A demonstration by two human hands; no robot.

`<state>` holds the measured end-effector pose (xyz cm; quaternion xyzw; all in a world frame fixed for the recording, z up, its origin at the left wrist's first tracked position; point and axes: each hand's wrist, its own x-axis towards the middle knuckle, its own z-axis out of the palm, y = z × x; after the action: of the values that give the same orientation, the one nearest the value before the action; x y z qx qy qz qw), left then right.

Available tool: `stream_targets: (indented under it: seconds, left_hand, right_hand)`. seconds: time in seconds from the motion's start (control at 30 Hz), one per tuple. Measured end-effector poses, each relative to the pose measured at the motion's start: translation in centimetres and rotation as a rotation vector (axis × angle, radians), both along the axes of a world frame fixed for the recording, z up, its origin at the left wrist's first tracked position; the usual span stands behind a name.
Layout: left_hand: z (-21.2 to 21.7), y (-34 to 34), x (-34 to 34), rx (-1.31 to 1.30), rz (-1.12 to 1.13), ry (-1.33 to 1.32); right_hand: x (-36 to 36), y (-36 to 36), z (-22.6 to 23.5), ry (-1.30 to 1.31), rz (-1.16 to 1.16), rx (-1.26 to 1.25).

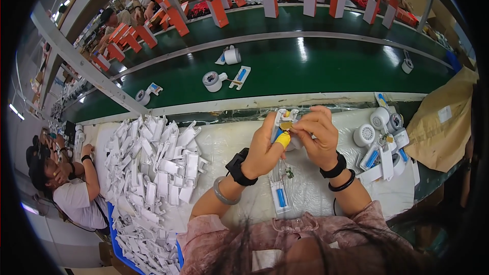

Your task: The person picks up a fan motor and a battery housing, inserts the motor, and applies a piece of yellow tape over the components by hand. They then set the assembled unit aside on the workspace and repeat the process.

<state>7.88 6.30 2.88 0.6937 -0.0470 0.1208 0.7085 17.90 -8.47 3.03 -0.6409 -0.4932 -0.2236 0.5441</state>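
My left hand [262, 147] is closed around a white plastic housing [278, 116] held upright over the table, and its thumb wears a yellow finger cover [282, 139]. A blue cylindrical battery shows inside the housing. From the other side, the fingers of my right hand [319, 135] pinch at a small brownish circuit board [287, 125] at the housing's open face; the fingertips partly hide it. Below my hands, another white housing [279, 209] lies on the table with a blue battery [280, 197] in it. A small green circuit board [289, 173] on thin wires is beside its upper end.
Left, a heap of white plastic shells [160, 158] spills into a blue bin [119, 252]. Right lie round white fan heads [364, 135] with battery housings, beside a brown paper bag [438, 122]. Ahead, a green conveyor [275, 63] carries several assemblies; orange-white boxes [269, 0] and co-workers are beyond.
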Motion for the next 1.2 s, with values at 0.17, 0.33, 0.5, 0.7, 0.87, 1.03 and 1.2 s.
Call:
stream_targets:
  seconds: [0.17,0.33,0.5,0.7,0.87,1.03,1.2]
  left_hand:
    - [0.7,-0.3,-0.1,0.012,0.025,-0.02]
    - [0.7,-0.1,-0.1,0.071,0.031,-0.013]
    - [0.8,-0.3,-0.1,0.063,0.043,-0.011]
    - [0.2,-0.6,0.1,0.119,0.104,-0.065]
    - [0.4,-0.6,0.0,0.132,0.106,-0.066]
    - [0.1,-0.5,0.1,0.1,0.112,-0.085]
    - [-0.3,-0.5,0.1,0.115,0.122,-0.073]
  right_hand:
    - [0.0,0.1,0.0,0.003,0.002,0.004]
    - [0.0,0.2,-0.3,0.001,0.0,0.005]
    - [0.1,0.1,-0.3,-0.01,-0.004,-0.003]
    - [0.1,0.1,-0.6,-0.008,-0.023,0.016]
    - [0.1,0.1,-0.5,0.002,-0.025,0.02]
    - [0.3,0.1,-0.6,0.005,0.004,0.011]
    - [0.2,0.2,-0.7,0.013,0.0,0.002]
